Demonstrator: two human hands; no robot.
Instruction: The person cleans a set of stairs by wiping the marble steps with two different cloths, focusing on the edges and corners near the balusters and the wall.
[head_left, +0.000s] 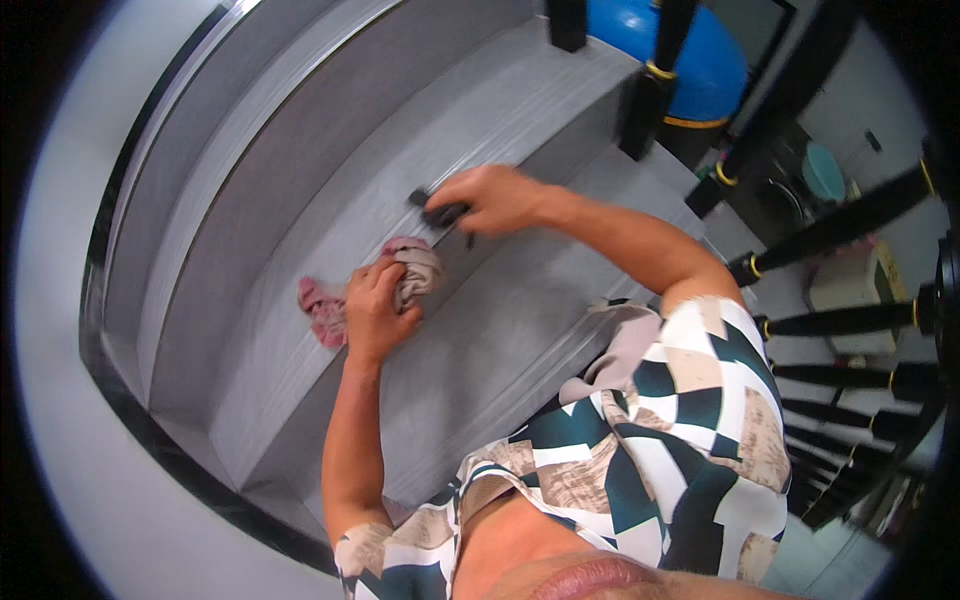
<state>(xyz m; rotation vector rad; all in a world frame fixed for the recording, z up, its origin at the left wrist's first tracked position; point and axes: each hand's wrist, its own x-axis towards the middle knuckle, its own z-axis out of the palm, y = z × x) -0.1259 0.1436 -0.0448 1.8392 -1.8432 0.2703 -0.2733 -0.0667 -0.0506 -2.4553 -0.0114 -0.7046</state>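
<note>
My left hand grips a bunched pink and off-white cloth against the nosing of a grey stair tread. One pink end of the cloth sticks out past the wrist side of the hand and lies on the tread. Farther along the same tread edge, my right hand is closed around a small black object, perhaps a brush. Blur and the fingers keep its exact kind from showing. Its dark end lies at the ridged strip along the step's edge.
Higher grey steps curve up at the upper left, bordered by black skirting and a pale wall. Black balusters with gold rings line the right. Beyond them are a large blue container and a turquoise basin.
</note>
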